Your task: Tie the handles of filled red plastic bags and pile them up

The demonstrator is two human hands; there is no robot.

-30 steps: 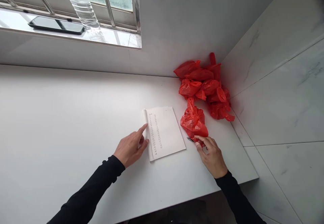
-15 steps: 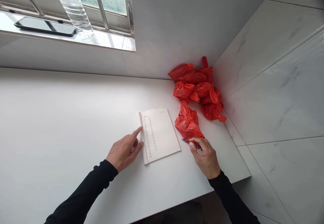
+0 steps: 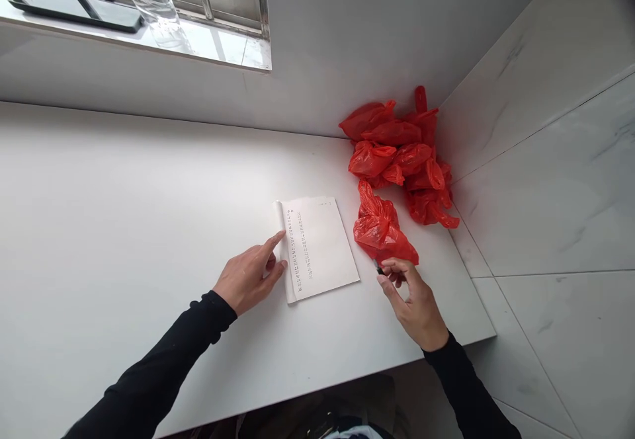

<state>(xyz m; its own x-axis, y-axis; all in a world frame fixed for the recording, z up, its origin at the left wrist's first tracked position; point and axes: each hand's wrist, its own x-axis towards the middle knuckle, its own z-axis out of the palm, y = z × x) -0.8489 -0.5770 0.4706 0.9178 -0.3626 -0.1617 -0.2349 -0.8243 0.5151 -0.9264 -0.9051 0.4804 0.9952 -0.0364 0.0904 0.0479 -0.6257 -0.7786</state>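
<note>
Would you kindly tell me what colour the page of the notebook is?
The page is white with columns of dark writing, best seen in the head view.

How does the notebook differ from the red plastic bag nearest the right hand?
The notebook is white and matte, while the red plastic bag is glossy. The notebook lies flat with straight edges; the red plastic bag bulges and crumples, gathered at its far end. The notebook carries columns of small numbers; no writing shows on the red plastic bag. Both rest on the white table.
</note>
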